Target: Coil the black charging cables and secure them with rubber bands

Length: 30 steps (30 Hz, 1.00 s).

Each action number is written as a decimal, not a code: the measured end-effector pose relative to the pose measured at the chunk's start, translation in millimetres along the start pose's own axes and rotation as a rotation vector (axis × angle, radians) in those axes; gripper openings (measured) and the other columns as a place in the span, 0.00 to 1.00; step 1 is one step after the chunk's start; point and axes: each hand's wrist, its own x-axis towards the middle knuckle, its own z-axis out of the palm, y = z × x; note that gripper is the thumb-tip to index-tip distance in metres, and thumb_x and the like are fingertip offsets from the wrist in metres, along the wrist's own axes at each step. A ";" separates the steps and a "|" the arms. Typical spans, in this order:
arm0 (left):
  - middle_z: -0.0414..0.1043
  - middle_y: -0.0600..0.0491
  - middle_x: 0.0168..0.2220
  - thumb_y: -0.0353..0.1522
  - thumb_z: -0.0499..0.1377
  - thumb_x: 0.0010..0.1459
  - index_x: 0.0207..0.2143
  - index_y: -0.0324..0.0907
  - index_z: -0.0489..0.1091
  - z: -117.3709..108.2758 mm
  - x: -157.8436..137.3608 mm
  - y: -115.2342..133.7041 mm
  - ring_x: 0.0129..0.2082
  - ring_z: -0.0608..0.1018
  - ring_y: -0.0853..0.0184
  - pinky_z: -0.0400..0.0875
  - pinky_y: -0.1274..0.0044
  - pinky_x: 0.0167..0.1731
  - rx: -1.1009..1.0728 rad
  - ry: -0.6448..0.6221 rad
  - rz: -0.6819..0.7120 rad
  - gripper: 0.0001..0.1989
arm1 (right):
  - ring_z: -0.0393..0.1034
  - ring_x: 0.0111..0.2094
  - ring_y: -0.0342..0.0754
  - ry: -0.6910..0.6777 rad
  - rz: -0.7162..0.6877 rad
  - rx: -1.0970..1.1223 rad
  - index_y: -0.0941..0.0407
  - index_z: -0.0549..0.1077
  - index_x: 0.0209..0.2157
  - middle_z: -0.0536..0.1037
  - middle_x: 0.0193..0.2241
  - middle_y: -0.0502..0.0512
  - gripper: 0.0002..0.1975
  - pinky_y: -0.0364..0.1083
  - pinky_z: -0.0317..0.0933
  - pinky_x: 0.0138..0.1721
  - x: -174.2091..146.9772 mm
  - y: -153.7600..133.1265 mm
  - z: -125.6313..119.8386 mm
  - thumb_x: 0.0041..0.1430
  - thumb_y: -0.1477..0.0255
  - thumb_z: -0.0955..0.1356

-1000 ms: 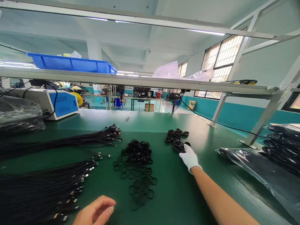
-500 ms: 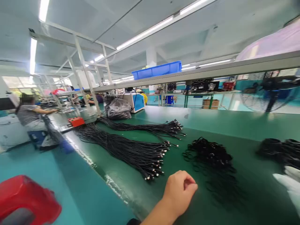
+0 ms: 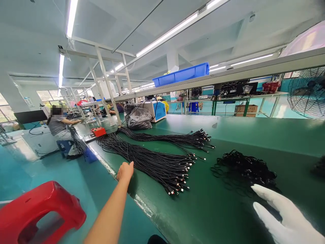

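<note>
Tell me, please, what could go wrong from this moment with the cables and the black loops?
The cables lie packed together, so pulling one near the bare left hand could tangle the others. The black loops lie heaped beside the gloved right hand, so several might come up at once. Some cables also lie close to the edge of the table and might slip off if dragged.

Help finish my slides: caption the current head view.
Bare left hand beside black cables; white-gloved right hand by black loops.
</note>
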 end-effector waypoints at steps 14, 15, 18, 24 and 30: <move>0.68 0.48 0.48 0.35 0.56 0.61 0.49 0.39 0.65 14.1 -42.7 11.0 0.42 0.74 0.63 0.72 0.66 0.40 -0.550 -0.482 -0.049 0.15 | 0.63 0.52 0.54 -0.209 0.186 0.154 0.44 0.65 0.48 0.68 0.53 0.48 0.25 0.54 0.64 0.47 -7.4 -23.6 -11.3 0.48 0.52 0.60; 0.68 0.48 0.47 0.35 0.56 0.61 0.48 0.39 0.65 11.7 -49.2 13.7 0.42 0.74 0.63 0.72 0.66 0.40 -0.593 -0.525 -0.046 0.15 | 0.63 0.52 0.55 -0.215 0.187 0.164 0.45 0.66 0.48 0.68 0.53 0.49 0.25 0.54 0.65 0.46 -7.6 -24.3 -11.5 0.48 0.52 0.60; 0.70 0.50 0.43 0.36 0.55 0.61 0.46 0.38 0.66 2.0 -62.8 27.0 0.36 0.75 0.66 0.73 0.71 0.35 -0.760 -0.580 -0.013 0.13 | 0.64 0.52 0.56 -0.230 0.191 0.193 0.48 0.67 0.48 0.68 0.52 0.52 0.26 0.51 0.68 0.41 -7.4 -22.5 -11.3 0.47 0.53 0.61; 0.69 0.55 0.20 0.32 0.48 0.64 0.29 0.37 0.65 13.0 -107.9 38.3 0.16 0.70 0.76 0.65 0.85 0.16 -0.885 -0.838 -0.087 0.12 | 0.67 0.50 0.56 -0.241 0.190 0.248 0.49 0.68 0.48 0.71 0.50 0.55 0.26 0.49 0.69 0.39 -5.6 -16.3 -8.9 0.48 0.54 0.63; 0.72 0.53 0.21 0.42 0.57 0.54 0.27 0.38 0.64 36.7 -175.6 23.6 0.15 0.71 0.75 0.65 0.84 0.15 -0.914 -1.071 -0.041 0.15 | 0.68 0.49 0.54 -0.388 0.226 0.329 0.50 0.70 0.45 0.72 0.50 0.54 0.26 0.45 0.68 0.40 -9.8 -33.2 -17.6 0.47 0.51 0.65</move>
